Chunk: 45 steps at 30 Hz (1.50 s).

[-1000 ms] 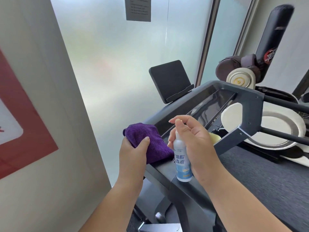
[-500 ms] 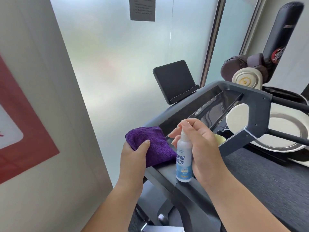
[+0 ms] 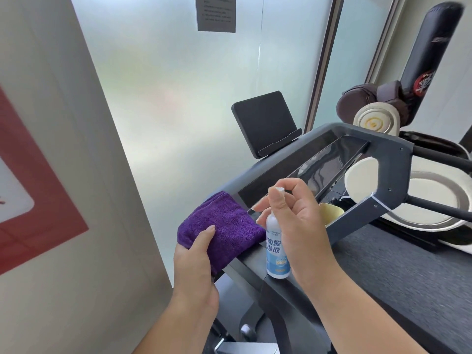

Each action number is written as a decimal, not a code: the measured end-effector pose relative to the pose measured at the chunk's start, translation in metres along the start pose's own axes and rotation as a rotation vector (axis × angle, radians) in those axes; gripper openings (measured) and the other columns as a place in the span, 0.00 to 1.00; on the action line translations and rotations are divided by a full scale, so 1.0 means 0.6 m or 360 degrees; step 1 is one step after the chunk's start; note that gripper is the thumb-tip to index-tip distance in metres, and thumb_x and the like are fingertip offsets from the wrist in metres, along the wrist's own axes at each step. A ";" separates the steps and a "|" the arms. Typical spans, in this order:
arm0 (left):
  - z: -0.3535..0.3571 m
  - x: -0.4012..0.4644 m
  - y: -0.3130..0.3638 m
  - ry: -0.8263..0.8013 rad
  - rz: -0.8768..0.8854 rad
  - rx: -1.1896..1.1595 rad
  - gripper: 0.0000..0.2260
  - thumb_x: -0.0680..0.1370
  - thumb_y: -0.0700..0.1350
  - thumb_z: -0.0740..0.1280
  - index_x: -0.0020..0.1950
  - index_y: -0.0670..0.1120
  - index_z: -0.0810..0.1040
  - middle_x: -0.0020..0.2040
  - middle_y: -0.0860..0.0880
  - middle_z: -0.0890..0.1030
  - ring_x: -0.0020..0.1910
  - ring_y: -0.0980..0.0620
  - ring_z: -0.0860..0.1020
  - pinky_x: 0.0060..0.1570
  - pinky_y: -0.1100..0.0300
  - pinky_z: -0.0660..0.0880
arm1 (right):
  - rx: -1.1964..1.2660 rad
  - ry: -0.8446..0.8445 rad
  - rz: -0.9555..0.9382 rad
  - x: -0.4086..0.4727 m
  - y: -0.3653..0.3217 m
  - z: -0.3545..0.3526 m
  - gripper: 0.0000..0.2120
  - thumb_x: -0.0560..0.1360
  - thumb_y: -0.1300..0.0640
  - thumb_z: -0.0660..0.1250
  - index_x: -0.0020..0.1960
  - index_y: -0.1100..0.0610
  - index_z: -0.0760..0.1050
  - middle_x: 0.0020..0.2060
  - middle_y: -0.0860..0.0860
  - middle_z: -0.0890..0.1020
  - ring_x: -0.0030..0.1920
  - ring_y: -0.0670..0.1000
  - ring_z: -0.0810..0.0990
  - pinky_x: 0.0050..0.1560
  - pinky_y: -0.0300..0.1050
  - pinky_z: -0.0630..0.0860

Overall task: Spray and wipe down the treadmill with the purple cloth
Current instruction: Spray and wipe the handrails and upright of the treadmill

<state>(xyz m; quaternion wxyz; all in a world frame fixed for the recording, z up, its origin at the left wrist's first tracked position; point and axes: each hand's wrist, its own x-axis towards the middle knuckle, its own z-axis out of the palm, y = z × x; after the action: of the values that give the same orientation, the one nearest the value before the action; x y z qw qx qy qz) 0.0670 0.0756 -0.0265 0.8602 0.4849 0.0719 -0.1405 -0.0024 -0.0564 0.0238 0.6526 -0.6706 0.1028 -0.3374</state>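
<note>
Centrally, a folded purple cloth (image 3: 221, 227) lies on the near left corner of the treadmill (image 3: 301, 159) console frame, a dark grey rail that runs away and to the right. The left hand (image 3: 195, 261) grips the cloth's near edge, thumb on top and the other fingers hidden underneath, so the cloth partly overhangs the rail's left side. Just to its right, almost touching the cloth's right edge, a small white spray bottle (image 3: 277, 247) with a blue label stands upright, its long axis vertical and its base down at the rail, though whether it rests there cannot be told. The right hand (image 3: 298, 221) is wrapped round the bottle from the right, with the index finger curled over the white nozzle on top and the remaining fingers loosely bent; which way the nozzle faces cannot be told. Spraying looks like the step in hand, and the coming wipe would turn on this: the cloth sits left of the bottle, already in the left hand, with the long rail stretching ahead and right. Beyond the hands, a black tablet holder (image 3: 264, 123) stands at the console's far edge against a frosted glass wall (image 3: 178, 98) carrying a grey notice (image 3: 216, 12). A punching bag (image 3: 431, 54) and a white round base (image 3: 439, 200) stand to the right, on dark grey carpet (image 3: 408, 277).
</note>
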 end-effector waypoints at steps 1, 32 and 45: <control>-0.001 -0.002 -0.002 0.0011 -0.0020 0.0001 0.14 0.79 0.41 0.70 0.64 0.51 0.81 0.52 0.49 0.88 0.46 0.52 0.87 0.34 0.61 0.80 | -0.0001 0.0005 -0.0017 -0.003 0.001 0.001 0.07 0.83 0.49 0.66 0.52 0.53 0.73 0.42 0.54 0.85 0.37 0.53 0.83 0.46 0.50 0.82; 0.013 -0.015 0.014 -0.0084 -0.0358 -0.0089 0.11 0.76 0.46 0.75 0.58 0.49 0.81 0.45 0.49 0.88 0.39 0.51 0.87 0.43 0.55 0.81 | -0.0245 -0.0086 -0.0074 -0.030 0.024 -0.027 0.33 0.79 0.60 0.74 0.73 0.32 0.67 0.46 0.54 0.79 0.37 0.53 0.79 0.46 0.52 0.84; 0.038 -0.069 -0.017 0.0159 -0.0276 -0.0168 0.08 0.77 0.43 0.74 0.53 0.49 0.78 0.42 0.48 0.86 0.44 0.48 0.84 0.40 0.55 0.79 | 0.0977 -0.0661 0.0554 -0.037 -0.019 -0.081 0.23 0.79 0.57 0.68 0.72 0.42 0.74 0.48 0.57 0.78 0.37 0.53 0.75 0.36 0.44 0.76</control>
<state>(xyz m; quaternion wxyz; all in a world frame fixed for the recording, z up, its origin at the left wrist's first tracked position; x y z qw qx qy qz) 0.0240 0.0584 -0.0123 0.8644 0.4374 0.1638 -0.1861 -0.0508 -0.0813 0.0234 0.8767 -0.4710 -0.0246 -0.0944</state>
